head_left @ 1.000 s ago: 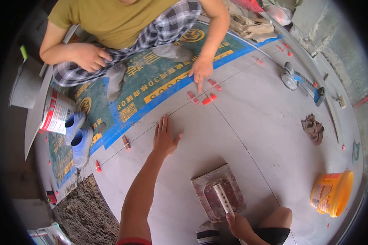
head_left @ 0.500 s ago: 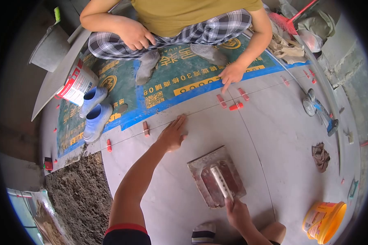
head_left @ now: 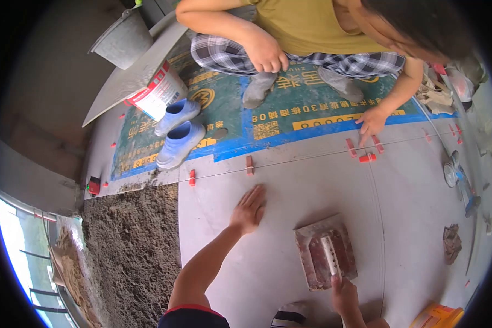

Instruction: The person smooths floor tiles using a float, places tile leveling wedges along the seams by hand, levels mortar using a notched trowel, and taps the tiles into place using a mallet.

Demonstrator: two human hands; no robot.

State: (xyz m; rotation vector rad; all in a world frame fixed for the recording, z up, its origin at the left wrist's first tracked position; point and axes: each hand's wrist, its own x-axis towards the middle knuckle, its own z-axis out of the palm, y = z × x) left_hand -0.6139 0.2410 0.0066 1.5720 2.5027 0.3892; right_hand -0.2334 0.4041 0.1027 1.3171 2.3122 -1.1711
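Note:
My left hand lies flat on the pale grey floor tile, fingers stretched out, just short of the joint line. My right hand is closed around the pale handle of a rectangular float. The float's worn reddish-brown plate rests on the same tile, to the right of my left hand. Along the far joint stand red tile-levelling wedges, one beyond my left hand and another farther left. Several more red wedges cluster at the tile corner.
Opposite me a person in an olive shirt squats, one hand pointing at the corner wedges. Coarse mortar borders the tile on the left. Blue shoes, a white bucket and a yellow bucket stand around.
My view has swung left. My left hand has slid left and toward me over the tile, and the float has shifted slightly left. The other person's head has come into view.

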